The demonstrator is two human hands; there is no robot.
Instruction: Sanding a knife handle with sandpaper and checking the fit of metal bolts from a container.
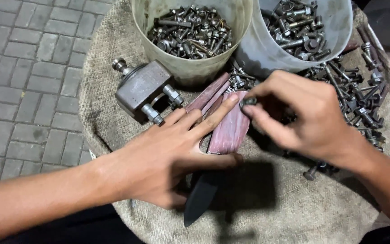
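Illumination is artificial and moderately dim, arriving from above and slightly ahead; the hands cast a dense, soft-edged shadow onto the burlap cloth point(294, 208) toward the lower frame edge. The metal bolts point(190, 31) show small specular highlights without blown-out glare, while the paved floor point(19, 90) remains evenly grey. Focus is adequate at centre, with slight motion softness on the right hand point(303, 117) and darkened corners at upper right

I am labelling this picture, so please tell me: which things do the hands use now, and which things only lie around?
In use:
- left hand, pressed flat on the reddish sandpaper strips
- right hand, pinching a small dark metal part over the strips

Lying about:
- beige bucket of bolts
- grey bucket of bolts
- loose bolts on the sacking
- grey metal block with bolts
- dark blade
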